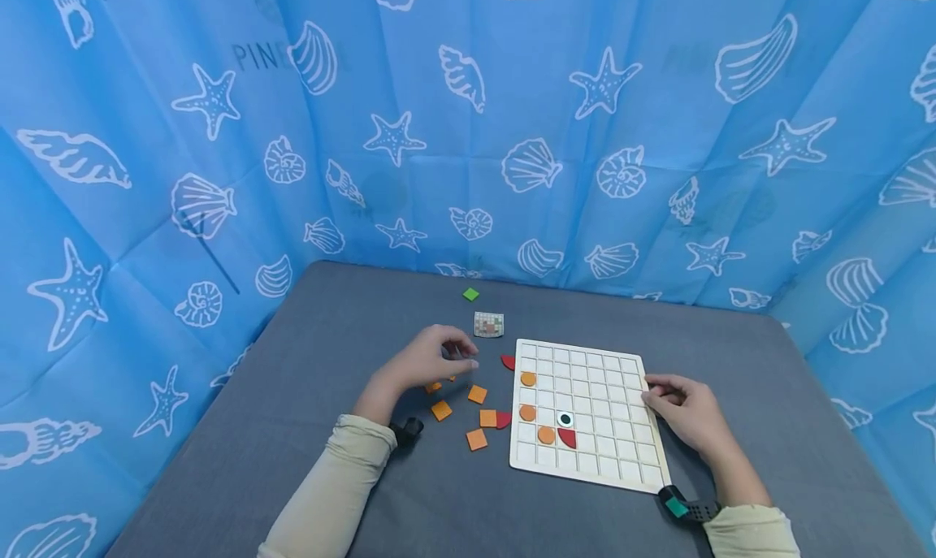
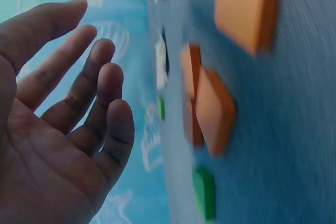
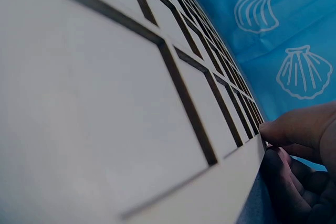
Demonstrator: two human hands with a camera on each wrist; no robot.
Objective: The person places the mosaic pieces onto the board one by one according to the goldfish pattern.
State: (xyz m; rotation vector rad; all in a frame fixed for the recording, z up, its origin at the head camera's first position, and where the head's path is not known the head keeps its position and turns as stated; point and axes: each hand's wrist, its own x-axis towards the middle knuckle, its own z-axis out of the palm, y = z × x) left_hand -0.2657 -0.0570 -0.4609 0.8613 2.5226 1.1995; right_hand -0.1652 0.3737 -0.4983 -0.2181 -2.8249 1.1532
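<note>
A white grid board lies flat toward the right of the grey tabletop. On its left side sit three orange discs, a black-and-white eye piece and, just below that, a red quarter-round. The right hand pinches the board's right rim between thumb and fingers. Two more red pieces lie by the left edge, the nearer one against an orange square. Further left, loose orange squares are scattered near the left hand – its fingers loosely bent and apart, gripping nothing, above the surface. The left wrist view also shows a green piece beside orange ones. Beyond the hands are a small printed card and a green diamond, near the far edge. Around the tabletop hangs a creased blue curtain – white shells and starfish, with faint lettering.
</note>
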